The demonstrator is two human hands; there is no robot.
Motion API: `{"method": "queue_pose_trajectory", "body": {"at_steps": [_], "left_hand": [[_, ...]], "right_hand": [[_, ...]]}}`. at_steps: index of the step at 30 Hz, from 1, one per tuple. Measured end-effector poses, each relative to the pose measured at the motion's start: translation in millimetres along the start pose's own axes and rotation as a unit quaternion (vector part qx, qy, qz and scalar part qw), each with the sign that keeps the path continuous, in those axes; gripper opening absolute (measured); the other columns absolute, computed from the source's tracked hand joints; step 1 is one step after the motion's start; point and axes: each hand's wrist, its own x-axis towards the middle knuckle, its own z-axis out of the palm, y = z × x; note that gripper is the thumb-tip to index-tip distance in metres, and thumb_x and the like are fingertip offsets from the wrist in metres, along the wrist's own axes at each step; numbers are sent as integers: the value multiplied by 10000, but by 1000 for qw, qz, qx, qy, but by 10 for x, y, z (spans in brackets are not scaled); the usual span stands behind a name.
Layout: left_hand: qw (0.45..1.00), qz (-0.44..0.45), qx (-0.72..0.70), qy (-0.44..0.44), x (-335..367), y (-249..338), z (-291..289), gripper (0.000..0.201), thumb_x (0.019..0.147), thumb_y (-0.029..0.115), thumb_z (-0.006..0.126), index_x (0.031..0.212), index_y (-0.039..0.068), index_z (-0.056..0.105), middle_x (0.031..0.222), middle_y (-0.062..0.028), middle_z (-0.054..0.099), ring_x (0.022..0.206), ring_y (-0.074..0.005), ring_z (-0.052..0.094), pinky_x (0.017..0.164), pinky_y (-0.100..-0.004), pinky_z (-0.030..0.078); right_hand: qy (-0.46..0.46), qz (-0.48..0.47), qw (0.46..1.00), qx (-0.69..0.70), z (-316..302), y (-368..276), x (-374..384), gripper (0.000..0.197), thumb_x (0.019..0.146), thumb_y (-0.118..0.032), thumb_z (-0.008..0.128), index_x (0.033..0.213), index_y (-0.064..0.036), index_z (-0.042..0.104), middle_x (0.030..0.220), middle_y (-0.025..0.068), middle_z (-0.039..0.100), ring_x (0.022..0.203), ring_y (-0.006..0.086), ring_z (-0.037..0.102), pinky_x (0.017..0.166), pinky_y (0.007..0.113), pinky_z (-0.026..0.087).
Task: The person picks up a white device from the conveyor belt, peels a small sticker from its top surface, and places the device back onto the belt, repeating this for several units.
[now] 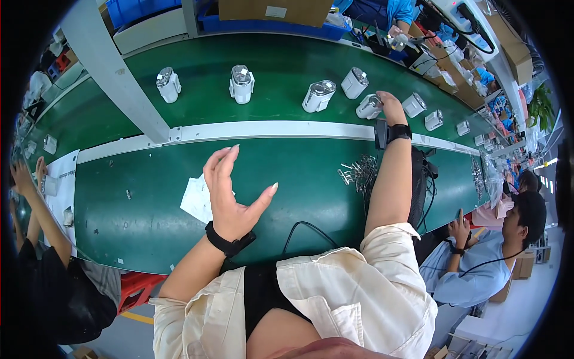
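Note:
My right hand [391, 109] reaches over the white rail to the far green belt. Its fingers close on the upper right side of a white, rounded device [366, 109] with a clear, shiny top. Part of the grip is hidden behind the hand. Over the near green worktop [137, 221], my left hand [226, 188] is held up with fingers stretched and thumb apart, holding nothing. Beneath it lies a white sheet or flat bag [196, 200], partly covered by the hand. A pile of small metal parts [360, 172] lies left of my right forearm.
Similar white devices [241, 85] stand spaced along the belt. A white rail [257, 130] and slanting post [113, 72] divide belt and worktop. Right of my forearm are a black bag [422, 179] and cables. Co-workers sit left and right [478, 269].

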Motion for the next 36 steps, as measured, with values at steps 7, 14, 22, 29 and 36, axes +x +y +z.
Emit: {"method": "queue_pose_trajectory", "body": {"at_steps": [7,14,22,29,36], "left_hand": [[1000,-2,14,17,-38,-68,-46,757,701,169,807,1339,1,435,1271,-198,466,1213,-350,411,985,-432,391],[1000,-2,23,-3,-53,-40,-61,741,711,165,792,1340,8,432,1304,-196,433,1215,-339,431,1003,-420,399],[999,-12,-19,-31,-97,-40,-72,815,682,204,824,1365,7,425,1285,-195,478,1195,-357,449,973,-453,405],[943,-124,-291,-101,-19,-5,37,914,643,205,856,1405,7,391,1156,-178,593,995,-354,620,844,-410,504],[997,28,61,30,-68,-85,-2,849,645,180,847,1357,-32,436,1026,-180,628,903,-347,641,763,-392,532]], "right_hand": [[77,-42,930,-356,586,-844,82,556,785,-385,660,1182,4,632,1147,205,651,1025,319,643,909,380,489],[46,-40,931,-360,369,-711,232,643,614,-354,823,1110,21,659,1067,212,677,971,340,663,887,385,499],[-333,-258,905,69,372,-1863,-1352,588,709,-13,772,1258,20,564,1164,112,652,1002,192,635,884,334,493],[-485,-404,774,36,1043,-2025,-2275,551,676,-100,815,1185,-31,616,1153,169,631,1048,306,622,914,367,479],[-288,-428,856,46,1024,-2034,-2512,376,692,-70,802,1032,-16,652,921,108,644,818,216,626,737,301,495]]}}
